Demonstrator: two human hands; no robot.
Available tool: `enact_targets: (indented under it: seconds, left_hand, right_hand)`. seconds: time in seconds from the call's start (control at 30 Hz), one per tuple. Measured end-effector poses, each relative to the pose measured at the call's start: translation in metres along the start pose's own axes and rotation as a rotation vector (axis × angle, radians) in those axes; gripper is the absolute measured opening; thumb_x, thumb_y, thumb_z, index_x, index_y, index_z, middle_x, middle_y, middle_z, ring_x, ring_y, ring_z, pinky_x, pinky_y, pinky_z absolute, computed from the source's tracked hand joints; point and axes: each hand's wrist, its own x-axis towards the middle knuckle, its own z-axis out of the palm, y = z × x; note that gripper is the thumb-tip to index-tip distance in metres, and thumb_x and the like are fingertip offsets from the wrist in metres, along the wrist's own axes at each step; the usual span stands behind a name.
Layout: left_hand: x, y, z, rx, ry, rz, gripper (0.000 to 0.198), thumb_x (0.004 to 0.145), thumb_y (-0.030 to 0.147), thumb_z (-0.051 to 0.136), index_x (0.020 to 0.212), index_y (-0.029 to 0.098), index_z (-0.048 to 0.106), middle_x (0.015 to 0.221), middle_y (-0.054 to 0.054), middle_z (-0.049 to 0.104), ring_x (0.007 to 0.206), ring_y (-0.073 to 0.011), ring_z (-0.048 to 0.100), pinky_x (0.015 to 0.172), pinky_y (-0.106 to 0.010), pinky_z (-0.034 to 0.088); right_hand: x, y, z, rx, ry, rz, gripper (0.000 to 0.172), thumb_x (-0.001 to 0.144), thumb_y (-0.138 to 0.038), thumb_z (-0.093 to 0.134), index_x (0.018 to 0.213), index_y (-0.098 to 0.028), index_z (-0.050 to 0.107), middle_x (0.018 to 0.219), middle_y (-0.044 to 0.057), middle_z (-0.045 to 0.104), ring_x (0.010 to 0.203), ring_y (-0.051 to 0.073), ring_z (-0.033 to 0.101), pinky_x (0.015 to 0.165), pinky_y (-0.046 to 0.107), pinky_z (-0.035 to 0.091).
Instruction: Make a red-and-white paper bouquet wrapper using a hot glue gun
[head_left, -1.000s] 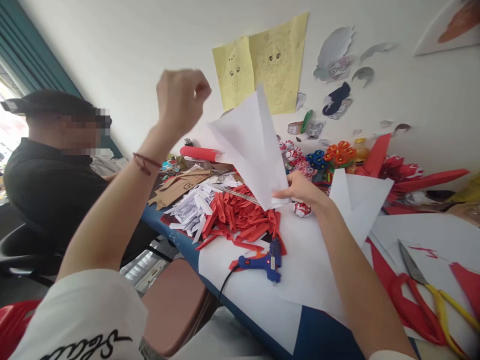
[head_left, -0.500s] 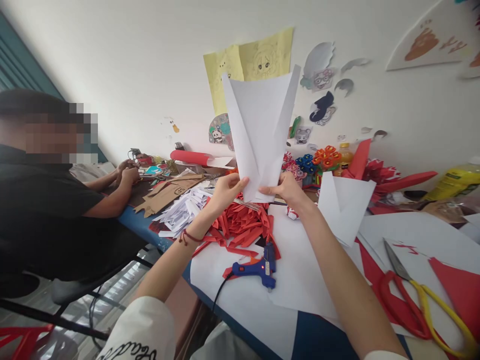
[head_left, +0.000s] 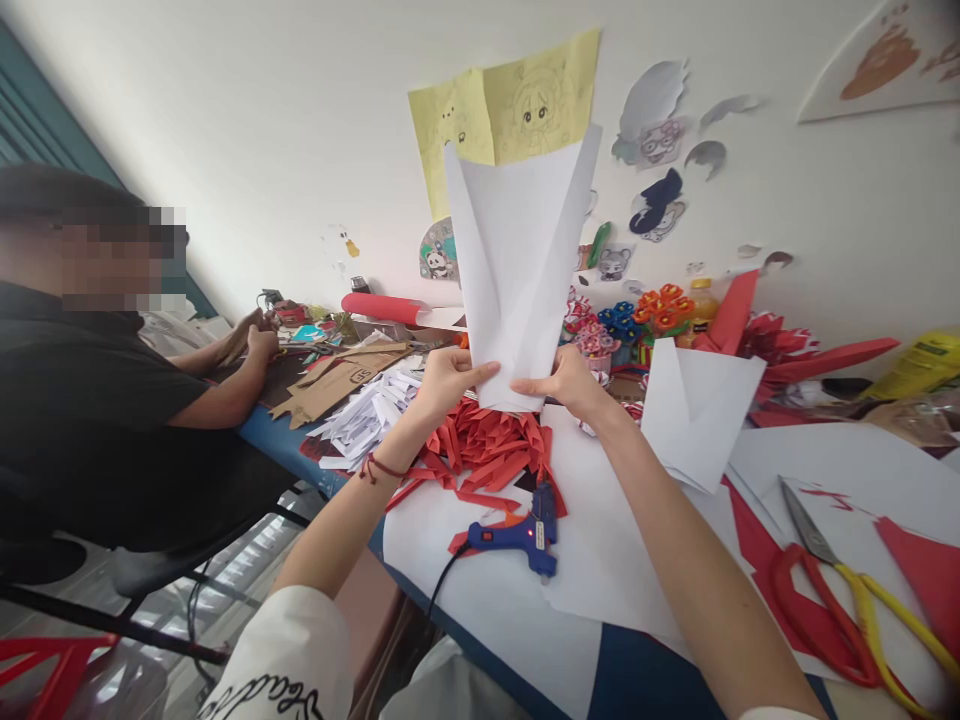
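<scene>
I hold a folded white paper cone [head_left: 517, 265] upright above the table, wide end up. My left hand [head_left: 448, 377] pinches its narrow bottom from the left, and my right hand [head_left: 568, 382] pinches it from the right. Below my hands lies a heap of folded red paper pieces [head_left: 487, 452]. A blue glue gun [head_left: 517, 533] with a lit red lamp rests on a white sheet [head_left: 615, 540] nearer to me.
Another folded white sheet [head_left: 697, 410] stands at the right. Scissors with red and yellow handles [head_left: 840, 580] lie far right. White folded pieces [head_left: 367, 410] and cardboard [head_left: 337, 378] lie left. A person in black [head_left: 97, 400] works at the table's left end. Paper flowers [head_left: 637, 320] line the wall.
My left hand came down from the air and took the cone's bottom. The cone turned upright and opened towards me, held in both hands.
</scene>
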Motion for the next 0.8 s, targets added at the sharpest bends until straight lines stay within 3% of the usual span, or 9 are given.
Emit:
enact_targets:
  seconds: [0.2,0.4,0.53,0.8]
  left_hand:
    - [0.007,0.003,-0.013,0.009,0.081,0.046,0.043,0.06,0.051,0.091,0.06,0.014,0.069,0.059,-0.003,0.068,0.054,-0.0153,0.06,0.054,-0.028,0.049]
    - [0.021,0.004,-0.015,-0.106,0.127,0.092,0.04,0.063,0.049,0.09,0.076,0.013,0.077,0.069,-0.005,0.074,0.066,-0.0173,0.068,0.067,-0.03,0.055]
    - [0.033,0.009,-0.013,-0.158,0.172,0.086,0.038,0.062,0.045,0.091,0.077,0.014,0.077,0.069,-0.004,0.073,0.063,-0.0154,0.066,0.063,-0.028,0.054]
    - [0.057,0.023,-0.006,-0.326,0.27,0.105,0.043,0.054,0.041,0.095,0.083,0.015,0.077,0.082,-0.005,0.077,0.079,-0.0203,0.073,0.078,-0.032,0.059]
  right_hand:
    - [-0.001,0.002,0.004,-0.001,-0.053,-0.02,0.059,0.041,-0.04,0.098,0.09,-0.015,0.078,0.098,0.011,0.08,0.092,0.034,0.075,0.083,0.045,0.062]
    - [0.001,0.006,0.007,-0.014,-0.044,-0.052,0.067,0.041,-0.041,0.098,0.099,-0.014,0.076,0.103,0.012,0.079,0.098,0.034,0.073,0.087,0.045,0.061]
    - [0.0,0.006,0.008,0.006,-0.022,-0.075,0.08,0.041,-0.039,0.099,0.113,-0.015,0.072,0.11,0.012,0.078,0.107,0.034,0.071,0.092,0.045,0.059]
    - [-0.001,0.004,0.008,-0.022,-0.007,-0.047,0.08,0.04,-0.04,0.099,0.11,-0.015,0.072,0.118,0.015,0.075,0.111,0.035,0.069,0.094,0.046,0.058]
